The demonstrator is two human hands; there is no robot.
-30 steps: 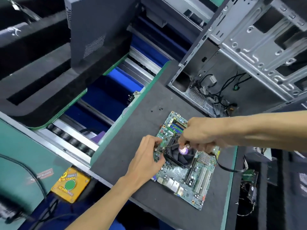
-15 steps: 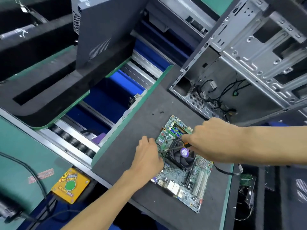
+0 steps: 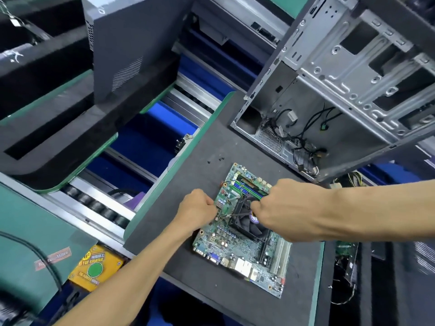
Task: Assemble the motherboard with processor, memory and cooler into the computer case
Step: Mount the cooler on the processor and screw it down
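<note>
The green motherboard (image 3: pixel 235 250) lies flat on a dark mat (image 3: pixel 211 290). A black fan cooler (image 3: pixel 247 225) sits on it, with memory slots (image 3: pixel 247 187) at its far end. My left hand (image 3: pixel 197 208) grips the board's left edge beside the cooler's corner screw, fingers curled. My right hand (image 3: pixel 277 208) is a fist over the cooler's far right side; the screwdriver in it is hidden by the fingers. The open metal computer case (image 3: pixel 329 74) stands behind the board with loose cables (image 3: pixel 303 142) inside.
Three small black screws (image 3: pixel 217 160) lie on the mat beyond the board. A dark case panel (image 3: pixel 131 43) stands at the upper left above a roller conveyor (image 3: pixel 94 203). A yellow box (image 3: pixel 94 269) sits at the lower left. More parts lie past the mat's right edge.
My right hand shifted toward the cooler's far side and closed into a tighter fist, hiding the orange handle. My left hand stayed at the board's left edge. The camera moved closer.
</note>
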